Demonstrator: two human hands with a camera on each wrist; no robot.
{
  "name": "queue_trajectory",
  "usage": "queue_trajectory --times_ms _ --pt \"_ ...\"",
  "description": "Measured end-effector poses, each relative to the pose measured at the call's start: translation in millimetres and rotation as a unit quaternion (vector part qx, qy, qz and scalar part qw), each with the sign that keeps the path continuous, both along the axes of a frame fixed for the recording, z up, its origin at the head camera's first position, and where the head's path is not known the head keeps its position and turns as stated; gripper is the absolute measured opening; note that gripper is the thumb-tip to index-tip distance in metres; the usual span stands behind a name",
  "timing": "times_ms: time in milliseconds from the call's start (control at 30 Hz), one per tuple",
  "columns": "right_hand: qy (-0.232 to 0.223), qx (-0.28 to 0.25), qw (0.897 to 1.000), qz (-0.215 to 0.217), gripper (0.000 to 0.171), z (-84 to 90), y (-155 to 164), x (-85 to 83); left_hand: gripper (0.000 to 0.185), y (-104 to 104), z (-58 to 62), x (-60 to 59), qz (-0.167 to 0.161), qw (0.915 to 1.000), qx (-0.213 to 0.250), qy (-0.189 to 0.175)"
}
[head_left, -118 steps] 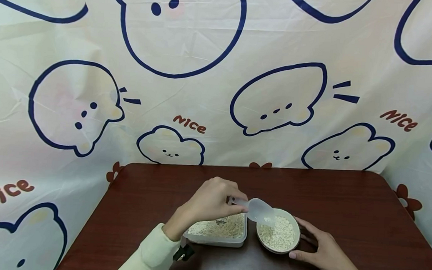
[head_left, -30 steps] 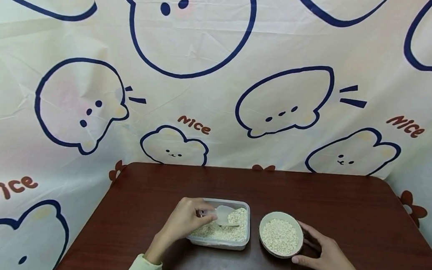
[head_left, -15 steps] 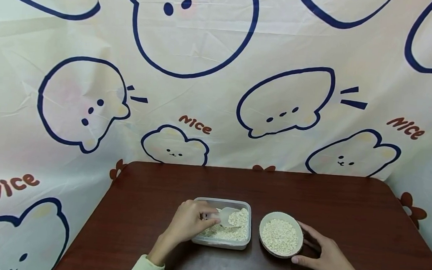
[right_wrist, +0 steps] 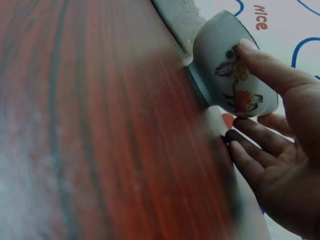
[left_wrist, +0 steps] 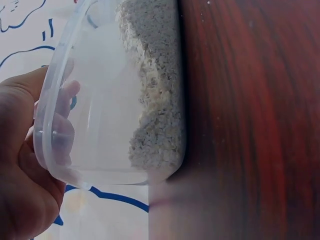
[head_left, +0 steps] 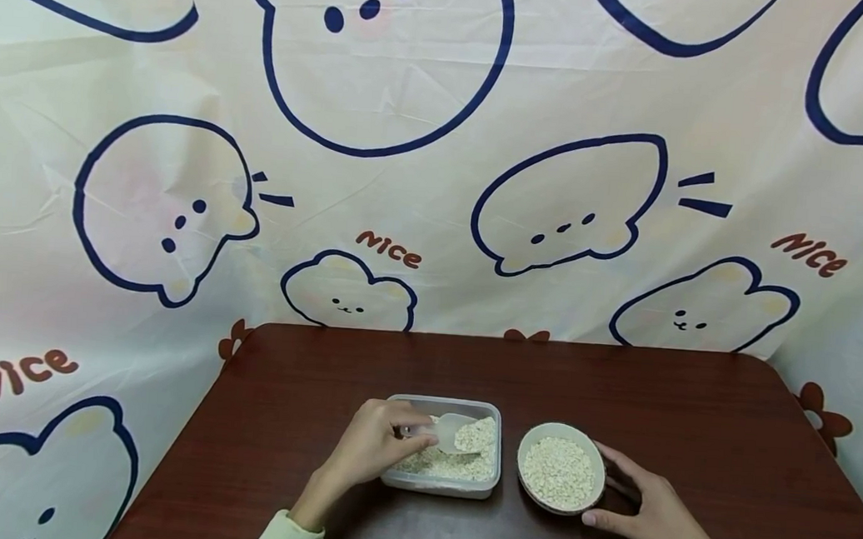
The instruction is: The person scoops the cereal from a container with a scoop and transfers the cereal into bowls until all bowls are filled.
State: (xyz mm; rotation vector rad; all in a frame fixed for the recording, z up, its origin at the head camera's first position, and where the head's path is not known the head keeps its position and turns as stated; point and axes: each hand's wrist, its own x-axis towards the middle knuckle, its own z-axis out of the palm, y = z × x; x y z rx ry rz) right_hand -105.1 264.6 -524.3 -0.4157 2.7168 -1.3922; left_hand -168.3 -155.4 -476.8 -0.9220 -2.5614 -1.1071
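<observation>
On the dark red table (head_left: 691, 421), my left hand (head_left: 370, 445) pinches the handle of a translucent plastic scoop (head_left: 453, 431). The scoop lies inside a clear plastic container (head_left: 437, 487) of oat flakes and has some flakes in it. The left wrist view shows the container (left_wrist: 100, 100) from its side, with the oats (left_wrist: 155, 100) heaped in it and my left hand (left_wrist: 20, 165) behind its wall. Right of the container, a small bowl (head_left: 563, 430) is full of flakes. My right hand (head_left: 648, 506) cups it, thumb (right_wrist: 265, 65) on the painted bowl (right_wrist: 220, 55), fingers by its foot.
A cream cloth printed with blue cartoon outlines and "Nice" lettering (head_left: 388, 250) hangs behind and beside the table. The table's back edge (head_left: 517, 340) meets the cloth. Bare tabletop lies behind both vessels and to the right of my right hand.
About four seconds ago the scoop was tipped over the bowl; it is back in the container. Over the last second the left hand has barely moved. The right hand stays on the bowl.
</observation>
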Motion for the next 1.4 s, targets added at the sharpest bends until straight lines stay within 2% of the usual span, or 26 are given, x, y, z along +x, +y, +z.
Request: queue_trajectory --times_ms 200,367,533,933,1400 --pt "0.006 -0.003 1.0 0.005 0.092 -0.2 0 0.4 0.012 -5 1.8 2.0 -0.012 0.9986 0.047 -0.021" --pt "0.01 -0.002 1.0 0.005 0.092 -0.2 0 0.6 0.011 -10 2.7 3.4 0.004 0.9983 0.053 -0.022" --pt "0.008 -0.001 1.0 0.005 0.092 -0.3 0 0.4 0.01 -17 3.9 4.8 0.014 0.9965 0.072 -0.04" --pt "0.003 0.007 1.0 -0.002 0.094 -1.8 0 0.9 0.006 -38 9.3 6.3 0.039 0.993 0.101 -0.046" --pt "0.01 -0.004 1.0 0.007 0.093 0.4 1 0.4 0.011 -47 15.0 7.1 0.047 0.9901 0.129 -0.025"
